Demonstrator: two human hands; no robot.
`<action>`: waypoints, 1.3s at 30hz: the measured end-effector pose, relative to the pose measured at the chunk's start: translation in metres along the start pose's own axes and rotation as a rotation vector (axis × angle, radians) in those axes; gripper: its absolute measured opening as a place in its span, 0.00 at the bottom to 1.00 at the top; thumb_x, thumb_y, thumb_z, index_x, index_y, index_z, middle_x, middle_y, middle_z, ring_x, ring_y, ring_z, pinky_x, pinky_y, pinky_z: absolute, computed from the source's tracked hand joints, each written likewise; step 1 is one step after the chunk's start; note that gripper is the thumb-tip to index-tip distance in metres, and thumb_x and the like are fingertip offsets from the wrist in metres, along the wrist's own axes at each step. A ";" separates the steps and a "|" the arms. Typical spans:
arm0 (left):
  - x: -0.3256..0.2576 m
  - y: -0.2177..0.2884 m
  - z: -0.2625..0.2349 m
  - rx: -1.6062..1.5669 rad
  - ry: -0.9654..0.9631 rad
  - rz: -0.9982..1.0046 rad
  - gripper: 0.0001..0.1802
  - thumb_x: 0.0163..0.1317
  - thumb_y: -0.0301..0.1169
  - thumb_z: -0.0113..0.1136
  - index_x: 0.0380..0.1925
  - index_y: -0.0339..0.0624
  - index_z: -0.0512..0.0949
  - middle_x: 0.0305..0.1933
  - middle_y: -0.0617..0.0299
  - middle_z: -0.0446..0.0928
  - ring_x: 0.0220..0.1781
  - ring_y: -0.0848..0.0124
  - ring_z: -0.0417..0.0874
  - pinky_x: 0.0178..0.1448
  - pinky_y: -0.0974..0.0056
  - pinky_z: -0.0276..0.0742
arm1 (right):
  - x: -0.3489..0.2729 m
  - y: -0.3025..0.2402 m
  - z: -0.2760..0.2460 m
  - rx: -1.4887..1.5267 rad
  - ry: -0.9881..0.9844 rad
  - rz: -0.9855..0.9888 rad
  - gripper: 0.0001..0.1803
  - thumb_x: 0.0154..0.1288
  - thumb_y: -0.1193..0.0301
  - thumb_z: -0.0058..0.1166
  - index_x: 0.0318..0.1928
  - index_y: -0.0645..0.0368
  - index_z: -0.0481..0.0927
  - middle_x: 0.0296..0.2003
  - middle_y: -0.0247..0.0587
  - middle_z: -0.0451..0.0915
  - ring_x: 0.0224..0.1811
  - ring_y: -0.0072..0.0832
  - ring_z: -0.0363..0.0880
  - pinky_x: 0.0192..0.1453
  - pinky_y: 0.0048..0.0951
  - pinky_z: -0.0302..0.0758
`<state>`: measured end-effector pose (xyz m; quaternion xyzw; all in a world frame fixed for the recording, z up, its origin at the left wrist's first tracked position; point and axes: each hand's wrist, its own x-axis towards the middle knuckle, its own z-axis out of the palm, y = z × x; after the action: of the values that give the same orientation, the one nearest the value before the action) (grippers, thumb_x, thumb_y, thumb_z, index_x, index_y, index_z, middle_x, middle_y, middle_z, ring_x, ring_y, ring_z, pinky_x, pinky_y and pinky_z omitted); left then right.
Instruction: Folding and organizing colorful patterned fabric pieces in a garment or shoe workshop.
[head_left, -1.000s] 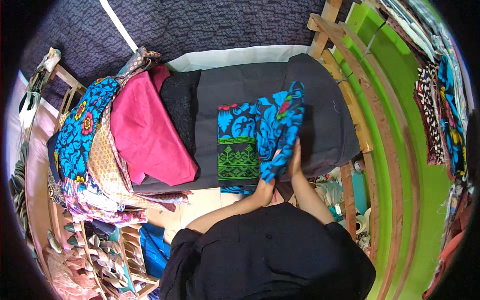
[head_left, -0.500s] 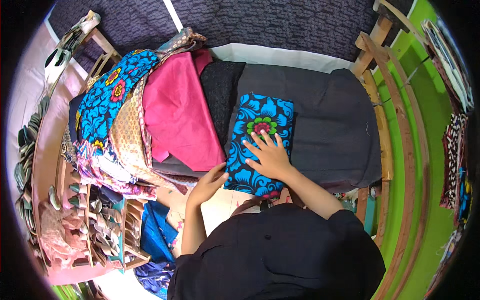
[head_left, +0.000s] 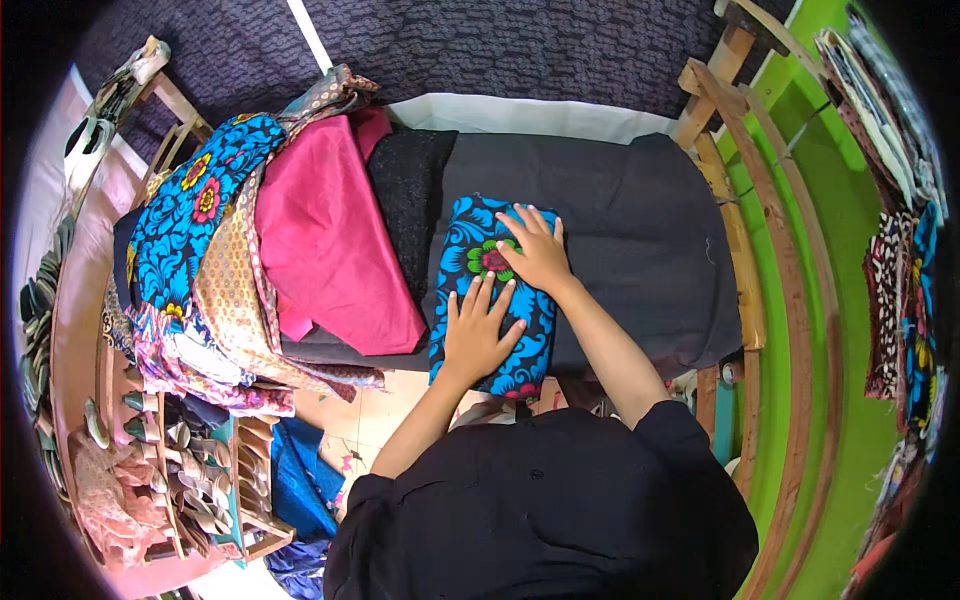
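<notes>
A folded piece of blue and black floral fabric point(head_left: 462, 238), with a green and red flower near its middle, lies on the dark cloth point(head_left: 640, 250) that covers the surface before me. Flat on its lower left part rests my left hand point(head_left: 480, 335), fingers spread. My right hand point(head_left: 540, 258) lies on its upper right part, also with the fingers apart. Neither hand grips anything. Left of the folded fabric, a magenta cloth point(head_left: 325, 230) is draped with one corner close to it.
Further left are a black lace cloth point(head_left: 408, 200), a tan patterned cloth point(head_left: 228, 300) and another blue floral cloth point(head_left: 200, 210). Shoes sit on a rack point(head_left: 205, 480) at lower left. Wooden rails point(head_left: 785, 250) run along the right side, with fabrics hanging beyond point(head_left: 885, 310).
My left hand has moved from the fabric's left edge onto its top. The right hand has slid up toward the far right corner. The whole view has shifted slightly.
</notes>
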<state>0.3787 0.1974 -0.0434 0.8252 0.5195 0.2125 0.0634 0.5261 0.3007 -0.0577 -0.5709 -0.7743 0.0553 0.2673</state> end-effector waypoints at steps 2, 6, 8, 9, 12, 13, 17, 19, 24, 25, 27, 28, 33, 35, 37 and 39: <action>-0.002 -0.006 0.001 -0.006 0.000 0.000 0.31 0.55 0.49 0.48 0.59 0.53 0.62 0.64 0.51 0.56 0.66 0.55 0.55 0.63 0.40 0.45 | -0.013 -0.008 -0.002 0.062 0.132 0.160 0.28 0.55 0.58 0.50 0.56 0.52 0.65 0.58 0.45 0.62 0.64 0.42 0.52 0.63 0.61 0.39; -0.002 -0.005 -0.002 0.006 0.009 -0.013 0.31 0.55 0.49 0.49 0.59 0.53 0.62 0.64 0.51 0.56 0.66 0.55 0.54 0.64 0.40 0.45 | -0.046 -0.019 -0.012 0.131 0.221 0.497 0.35 0.51 0.56 0.56 0.58 0.54 0.59 0.54 0.45 0.65 0.61 0.41 0.57 0.61 0.65 0.37; -0.004 -0.006 -0.003 0.014 0.000 -0.017 0.31 0.55 0.49 0.49 0.59 0.53 0.62 0.64 0.51 0.56 0.66 0.56 0.54 0.64 0.41 0.45 | -0.054 -0.031 -0.028 0.255 0.018 0.678 0.37 0.49 0.56 0.57 0.58 0.53 0.58 0.56 0.45 0.63 0.60 0.41 0.58 0.60 0.66 0.36; -0.005 -0.007 -0.004 0.017 0.009 -0.023 0.31 0.55 0.49 0.49 0.59 0.53 0.62 0.64 0.51 0.56 0.66 0.56 0.54 0.64 0.41 0.45 | -0.055 -0.030 -0.024 0.301 0.020 0.634 0.39 0.48 0.56 0.58 0.58 0.53 0.57 0.55 0.45 0.64 0.59 0.40 0.60 0.59 0.68 0.33; -0.001 0.000 -0.002 -0.014 0.022 -0.007 0.31 0.55 0.48 0.49 0.59 0.52 0.61 0.64 0.51 0.56 0.66 0.55 0.54 0.64 0.42 0.44 | -0.057 -0.008 -0.011 0.743 0.181 0.669 0.45 0.41 0.69 0.63 0.60 0.58 0.53 0.51 0.54 0.65 0.55 0.40 0.65 0.59 0.45 0.59; -0.001 0.001 -0.002 -0.049 0.037 -0.013 0.32 0.55 0.47 0.49 0.59 0.50 0.61 0.64 0.50 0.56 0.66 0.55 0.54 0.64 0.42 0.44 | -0.053 -0.010 -0.016 0.993 0.211 0.742 0.46 0.40 0.72 0.64 0.60 0.61 0.52 0.50 0.55 0.65 0.53 0.38 0.66 0.55 0.38 0.64; -0.008 -0.003 -0.002 -0.193 0.146 -0.033 0.32 0.56 0.43 0.50 0.60 0.42 0.59 0.62 0.48 0.58 0.65 0.54 0.56 0.64 0.45 0.47 | -0.041 -0.016 -0.039 1.425 -0.030 0.595 0.33 0.40 0.76 0.63 0.50 0.68 0.66 0.38 0.45 0.76 0.36 0.30 0.76 0.41 0.29 0.74; -0.012 -0.007 -0.002 -0.241 0.199 -0.040 0.32 0.56 0.43 0.50 0.59 0.41 0.59 0.62 0.47 0.59 0.64 0.53 0.57 0.64 0.47 0.47 | -0.042 -0.028 -0.037 1.446 -0.195 0.625 0.24 0.43 0.73 0.63 0.43 0.64 0.73 0.37 0.41 0.78 0.37 0.27 0.77 0.43 0.29 0.74; -0.016 -0.005 0.001 -0.295 0.188 -0.024 0.31 0.58 0.40 0.47 0.60 0.40 0.58 0.62 0.48 0.59 0.65 0.55 0.56 0.67 0.51 0.43 | -0.061 -0.038 -0.029 1.683 -0.176 0.547 0.37 0.46 0.80 0.56 0.58 0.56 0.58 0.46 0.39 0.73 0.47 0.30 0.73 0.50 0.34 0.71; -0.016 -0.004 0.002 -0.390 0.206 -0.038 0.30 0.58 0.39 0.46 0.60 0.40 0.57 0.62 0.48 0.59 0.65 0.55 0.56 0.67 0.51 0.43 | -0.065 -0.038 -0.026 1.664 -0.119 0.514 0.38 0.46 0.81 0.56 0.59 0.54 0.57 0.46 0.39 0.73 0.46 0.29 0.73 0.50 0.34 0.71; -0.016 -0.002 -0.001 -0.553 0.224 -0.033 0.29 0.59 0.36 0.44 0.61 0.39 0.57 0.62 0.48 0.59 0.65 0.55 0.56 0.67 0.54 0.43 | -0.075 -0.039 -0.033 1.643 -0.054 0.498 0.39 0.47 0.82 0.55 0.61 0.52 0.55 0.46 0.39 0.73 0.46 0.29 0.73 0.50 0.34 0.72; -0.017 0.002 -0.007 -0.604 0.237 -0.057 0.30 0.58 0.36 0.45 0.61 0.38 0.56 0.62 0.48 0.60 0.65 0.56 0.57 0.67 0.54 0.43 | -0.078 -0.047 -0.045 1.645 -0.056 0.515 0.40 0.47 0.82 0.54 0.62 0.51 0.54 0.46 0.39 0.73 0.47 0.29 0.73 0.50 0.34 0.72; -0.004 0.035 -0.041 -0.620 0.360 0.066 0.36 0.51 0.32 0.56 0.60 0.36 0.55 0.62 0.46 0.57 0.65 0.55 0.57 0.67 0.55 0.43 | -0.119 -0.043 -0.116 1.626 0.110 0.383 0.42 0.46 0.81 0.56 0.62 0.56 0.52 0.49 0.39 0.71 0.50 0.28 0.70 0.54 0.33 0.67; 0.007 0.042 -0.045 -0.738 0.411 0.094 0.43 0.46 0.34 0.61 0.61 0.35 0.52 0.63 0.47 0.55 0.65 0.55 0.55 0.67 0.56 0.47 | -0.145 -0.050 -0.150 1.550 0.176 0.398 0.42 0.46 0.79 0.59 0.62 0.56 0.53 0.52 0.38 0.68 0.54 0.28 0.67 0.59 0.33 0.63; 0.010 0.049 -0.048 -1.244 0.023 0.093 0.43 0.46 0.34 0.62 0.61 0.36 0.52 0.62 0.50 0.57 0.64 0.57 0.57 0.66 0.58 0.49 | -0.176 -0.058 -0.170 1.531 0.242 0.392 0.43 0.46 0.78 0.61 0.63 0.56 0.52 0.54 0.38 0.67 0.56 0.28 0.65 0.60 0.33 0.61; 0.009 0.032 -0.027 -1.785 -0.658 -0.031 0.49 0.41 0.38 0.67 0.61 0.37 0.51 0.61 0.55 0.59 0.63 0.59 0.60 0.64 0.56 0.55 | -0.203 -0.077 -0.188 1.523 0.280 0.351 0.45 0.46 0.77 0.61 0.64 0.57 0.51 0.56 0.38 0.65 0.57 0.27 0.63 0.61 0.33 0.60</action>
<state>0.3969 0.1882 -0.0058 0.4837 0.1326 0.2869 0.8162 0.5913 0.0474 0.0608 -0.3463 -0.3815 0.5386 0.6666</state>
